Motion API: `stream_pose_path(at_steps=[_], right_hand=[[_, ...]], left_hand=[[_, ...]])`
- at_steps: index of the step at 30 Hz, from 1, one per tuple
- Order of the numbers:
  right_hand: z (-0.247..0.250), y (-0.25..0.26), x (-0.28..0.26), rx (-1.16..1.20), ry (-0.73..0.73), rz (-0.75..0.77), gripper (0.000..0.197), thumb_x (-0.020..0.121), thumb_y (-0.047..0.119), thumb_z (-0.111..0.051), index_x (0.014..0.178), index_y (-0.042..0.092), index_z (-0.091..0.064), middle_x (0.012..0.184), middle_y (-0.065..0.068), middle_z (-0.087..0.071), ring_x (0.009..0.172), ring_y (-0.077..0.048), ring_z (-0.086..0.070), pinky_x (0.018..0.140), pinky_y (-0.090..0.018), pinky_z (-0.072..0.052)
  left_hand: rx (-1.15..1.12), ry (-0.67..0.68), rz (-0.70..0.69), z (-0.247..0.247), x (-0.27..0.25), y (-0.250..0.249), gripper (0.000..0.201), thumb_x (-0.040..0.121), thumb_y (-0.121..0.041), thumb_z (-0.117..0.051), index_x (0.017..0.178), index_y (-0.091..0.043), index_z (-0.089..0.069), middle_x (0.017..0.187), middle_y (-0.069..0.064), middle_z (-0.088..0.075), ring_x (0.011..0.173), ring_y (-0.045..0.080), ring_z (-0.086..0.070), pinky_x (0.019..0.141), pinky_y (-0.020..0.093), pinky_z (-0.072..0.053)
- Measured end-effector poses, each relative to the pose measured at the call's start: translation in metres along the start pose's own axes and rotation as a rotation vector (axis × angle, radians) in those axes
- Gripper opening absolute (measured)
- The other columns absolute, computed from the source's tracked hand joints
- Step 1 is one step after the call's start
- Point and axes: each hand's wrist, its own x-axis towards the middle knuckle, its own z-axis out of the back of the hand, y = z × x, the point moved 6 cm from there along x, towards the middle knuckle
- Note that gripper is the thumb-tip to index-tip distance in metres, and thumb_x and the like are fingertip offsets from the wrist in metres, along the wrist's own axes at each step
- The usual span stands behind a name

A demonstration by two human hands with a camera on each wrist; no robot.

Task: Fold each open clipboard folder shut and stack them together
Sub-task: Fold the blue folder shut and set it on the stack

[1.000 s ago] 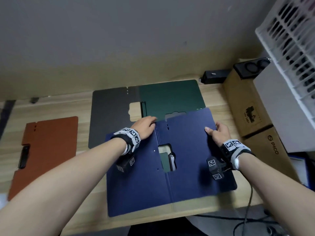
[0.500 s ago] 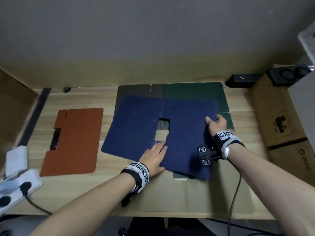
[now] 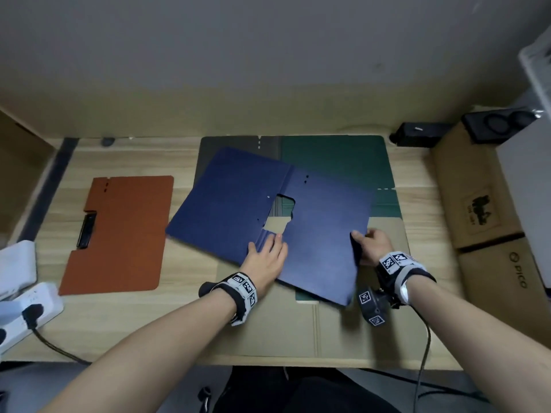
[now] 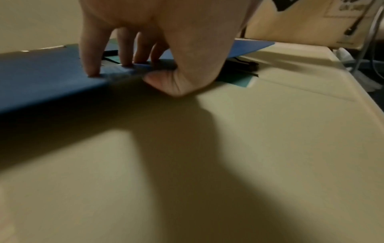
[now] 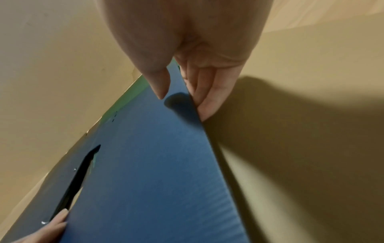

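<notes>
The open blue clipboard folder (image 3: 238, 210) lies flat and skewed, covering part of an open folder with a dark grey half (image 3: 235, 144) and a green half (image 3: 334, 156). My left hand (image 3: 265, 254) holds the blue folder's near edge by the spine, fingers (image 4: 91, 62) on top and thumb at the edge. At the folder's right edge my right hand (image 3: 369, 242) pinches it, thumb (image 5: 158, 82) on top and fingers (image 5: 207, 98) beneath. A shut orange folder (image 3: 119, 234) with a black clip lies at the left.
A flat cardboard sheet (image 3: 298, 329) covers the wooden desk's near middle. Cardboard boxes (image 3: 483, 204) stand at the right, with a black device (image 3: 417, 134) at the back. A white power strip (image 3: 26, 311) with a cable sits at the front left.
The blue folder has slid away from the desk's front edge and turned askew. My left hand went from its far edge to its near edge by the spine. My right hand stayed on the right edge.
</notes>
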Motion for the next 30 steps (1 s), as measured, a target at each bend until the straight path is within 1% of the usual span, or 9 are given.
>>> stream_pose_path(at_steps=[3,6,10,13,15,18,21,26,30], right_hand=[[0.005,0.017,-0.008,0.09,0.019,0.014,0.031,0.081,0.047,-0.067,0.082,0.016,-0.063,0.097,-0.013,-0.07,0.085,-0.032,-0.068,0.079,-0.052,-0.059],[0.018,0.061,-0.038,0.219,0.016,0.069,0.025,0.094,0.034,-0.058,0.089,0.011,-0.065,0.078,-0.011,-0.067,0.065,-0.025,-0.064,0.054,-0.027,-0.056],[0.032,0.113,-0.061,0.385,0.052,0.159,0.028,0.097,0.03,-0.052,0.082,0.008,-0.061,0.057,-0.007,-0.06,0.041,-0.019,-0.055,0.047,-0.024,-0.048],[0.035,0.151,-0.072,0.434,0.076,0.255,0.03,0.098,0.025,-0.046,0.078,0.009,-0.061,0.062,-0.009,-0.063,0.04,-0.017,-0.056,0.051,-0.025,-0.042],[0.035,0.178,-0.079,0.455,0.093,0.325,0.022,0.097,0.017,-0.046,0.083,0.01,-0.061,0.069,-0.012,-0.063,0.041,-0.018,-0.058,0.05,-0.024,-0.043],[0.028,0.211,-0.09,0.456,0.113,0.365,0.01,0.096,0.014,-0.051,0.098,0.01,-0.061,0.072,-0.01,-0.066,0.045,-0.019,-0.06,0.046,-0.021,-0.048],[0.016,0.237,-0.095,0.397,0.131,0.408,0.015,0.096,0.023,-0.057,0.104,0.011,-0.061,0.094,-0.015,-0.066,0.062,-0.019,-0.058,0.055,-0.025,-0.048],[-0.005,0.273,-0.11,0.317,0.13,0.49,0.048,0.095,0.049,-0.051,0.127,0.014,-0.053,0.12,-0.002,-0.061,0.099,-0.016,-0.059,0.077,-0.032,-0.046],[-0.012,0.299,-0.125,0.502,0.111,0.601,0.05,0.082,0.052,-0.067,0.102,0.006,-0.066,0.105,0.001,-0.07,0.097,-0.013,-0.063,0.091,-0.033,-0.047]], left_hand=[[-0.053,-0.024,0.012,0.017,-0.006,0.02,0.077,0.084,-0.013,-0.057,0.151,-0.007,-0.019,0.16,0.013,-0.017,0.145,0.03,-0.022,0.102,0.049,-0.039],[-0.213,-0.143,-0.001,0.048,-0.021,0.051,0.073,0.082,-0.014,-0.051,0.151,-0.015,-0.028,0.16,0.004,-0.027,0.144,0.024,-0.031,0.107,0.039,-0.038],[-0.447,-0.488,0.017,0.11,-0.05,0.102,0.056,0.081,-0.008,-0.055,0.136,-0.018,-0.056,0.14,0.001,-0.057,0.129,0.023,-0.054,0.105,0.037,-0.045],[-0.511,-0.707,0.076,0.169,-0.068,0.137,0.042,0.086,-0.03,-0.044,0.117,-0.019,-0.071,0.118,0.0,-0.071,0.109,0.023,-0.068,0.092,0.037,-0.053],[-0.533,-0.81,0.085,0.207,-0.077,0.159,0.043,0.084,-0.035,-0.041,0.106,-0.02,-0.074,0.107,-0.001,-0.075,0.098,0.023,-0.071,0.085,0.036,-0.055],[-0.544,-0.907,0.107,0.255,-0.089,0.192,0.022,0.086,-0.019,-0.053,0.097,-0.017,-0.072,0.092,0.003,-0.075,0.085,0.026,-0.071,0.075,0.033,-0.053],[-0.74,-1.031,0.211,0.288,-0.104,0.224,0.005,0.088,-0.023,-0.065,0.087,-0.018,-0.067,0.077,0.003,-0.071,0.073,0.026,-0.064,0.067,0.032,-0.048],[-1.199,-1.161,0.274,0.294,-0.119,0.252,0.007,0.091,-0.019,-0.065,0.098,-0.019,-0.067,0.092,-0.012,-0.07,0.081,-0.003,-0.066,0.075,0.016,-0.052],[-1.481,-1.191,0.34,0.252,-0.118,0.259,0.012,0.093,-0.015,-0.063,0.105,-0.012,-0.064,0.096,-0.013,-0.067,0.087,0.0,-0.064,0.076,0.013,-0.05]])
